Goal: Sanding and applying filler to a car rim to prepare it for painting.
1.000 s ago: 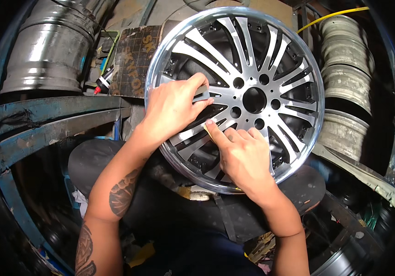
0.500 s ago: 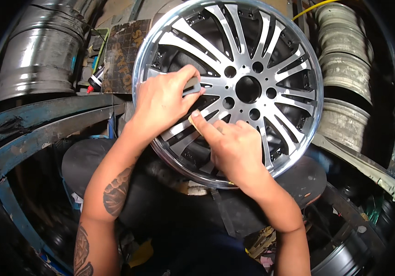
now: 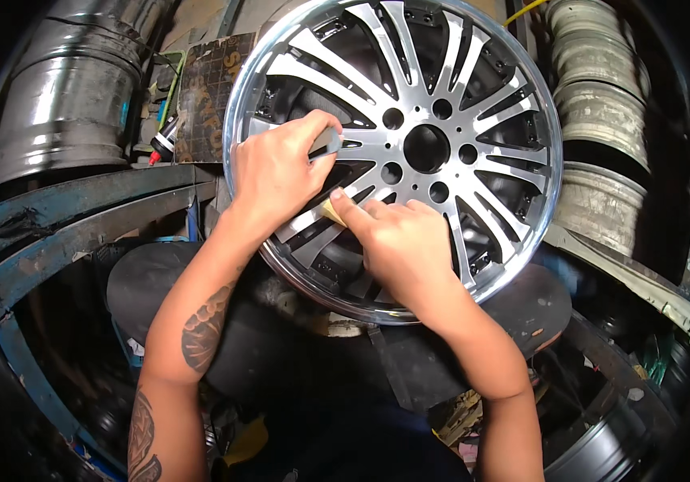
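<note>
A multi-spoke alloy wheel (image 3: 451,170), with silver spoke faces, dark recesses and a bright polished rim, lies face up over my lap. My left hand (image 3: 277,173) rests on its left side, thumb and fingers closed around a small grey piece (image 3: 327,147), folded or curved, whose material I cannot make out. Just below and to the right, my right hand (image 3: 408,251) presses a small yellowish pad or folded sheet (image 3: 331,212) against a lower-left spoke with an extended index finger. Its other fingers are curled over the spokes.
Stacked bare metal wheels (image 3: 602,128) stand at the right, and large shiny wheel barrels (image 3: 72,104) at the far left. A blue metal frame (image 3: 80,201) runs along the left. A brown printed board (image 3: 208,96) and a red-tipped bottle (image 3: 165,143) lie beyond it.
The wheel and both hands sit slightly farther left in the picture. More of the yellowish piece shows under my right index finger. Both hands keep their grips.
</note>
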Available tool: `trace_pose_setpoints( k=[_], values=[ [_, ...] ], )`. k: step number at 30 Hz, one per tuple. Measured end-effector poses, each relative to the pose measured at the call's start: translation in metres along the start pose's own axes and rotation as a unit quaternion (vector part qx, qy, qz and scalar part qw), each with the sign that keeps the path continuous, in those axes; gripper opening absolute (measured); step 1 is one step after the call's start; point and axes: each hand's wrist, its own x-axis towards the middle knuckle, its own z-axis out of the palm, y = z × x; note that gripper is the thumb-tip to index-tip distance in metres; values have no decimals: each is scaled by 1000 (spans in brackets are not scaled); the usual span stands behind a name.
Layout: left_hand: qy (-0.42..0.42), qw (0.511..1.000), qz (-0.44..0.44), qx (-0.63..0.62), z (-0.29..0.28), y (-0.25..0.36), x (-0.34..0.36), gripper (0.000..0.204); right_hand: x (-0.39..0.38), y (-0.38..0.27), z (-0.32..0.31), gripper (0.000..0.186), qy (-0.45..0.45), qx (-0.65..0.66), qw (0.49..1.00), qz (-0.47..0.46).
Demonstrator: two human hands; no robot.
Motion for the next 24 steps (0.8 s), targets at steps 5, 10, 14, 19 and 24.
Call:
trace_pose_setpoints(
  k=[5, 10, 14, 19, 24],
  values=[
    [46, 999, 27, 13, 6, -4, -4, 22, -6, -3, -6, 50, -51, 35, 998, -8],
    [58, 997, 39, 17, 8, -7, -8, 22, -13, 1, 1, 54, -25, 6, 1000, 12],
    [60, 997, 37, 16, 9, -3, -5, 24, -11, 3, 0, 54, -15, 5, 1000, 14],
    [60, 997, 47, 12, 11, -4, -4, 27, -9, 2, 18, 53, 18, -21, 999, 18],
    [59, 998, 33, 17, 9, -7, -5, 27, -10, 2, 6, 55, -39, -22, 999, 23]
  ],
)
